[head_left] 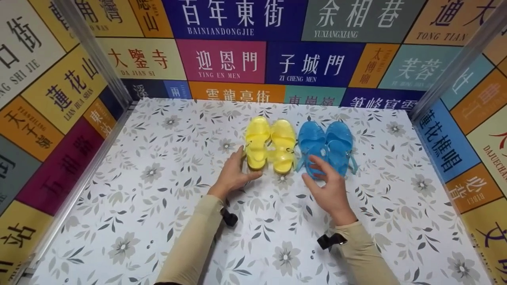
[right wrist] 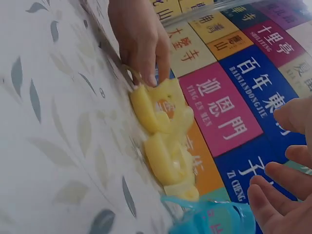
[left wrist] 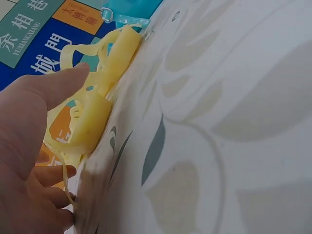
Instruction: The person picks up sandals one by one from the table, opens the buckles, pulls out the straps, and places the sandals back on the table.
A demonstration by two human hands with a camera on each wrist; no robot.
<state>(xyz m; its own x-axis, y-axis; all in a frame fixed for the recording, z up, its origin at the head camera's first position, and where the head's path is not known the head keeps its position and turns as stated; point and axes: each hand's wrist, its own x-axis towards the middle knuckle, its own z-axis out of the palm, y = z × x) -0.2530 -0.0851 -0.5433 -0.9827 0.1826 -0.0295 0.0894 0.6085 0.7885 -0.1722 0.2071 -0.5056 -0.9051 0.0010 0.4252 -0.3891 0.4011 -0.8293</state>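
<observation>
A pair of yellow sandals (head_left: 283,136) stands side by side on the floral-patterned surface, toes pointing away. To their right is a pair of blue sandals (head_left: 339,138), set the same way with loose ankle straps at the sides. My left hand (head_left: 233,174) is at the outer side of the left yellow sandal (head_left: 257,136), thumb held out behind its heel. In the left wrist view a thin yellow strap (left wrist: 66,178) runs beside its fingers. My right hand (head_left: 330,194) hovers over the heels of the blue sandals, fingers spread and slightly bent, partly hiding the left blue one.
White cloth (head_left: 158,221) with grey flowers and leaves covers the flat surface. Panels with colourful Chinese place-name signs (head_left: 222,61) stand at the back and on both sides. Clear edging strips (head_left: 99,59) run along the corners.
</observation>
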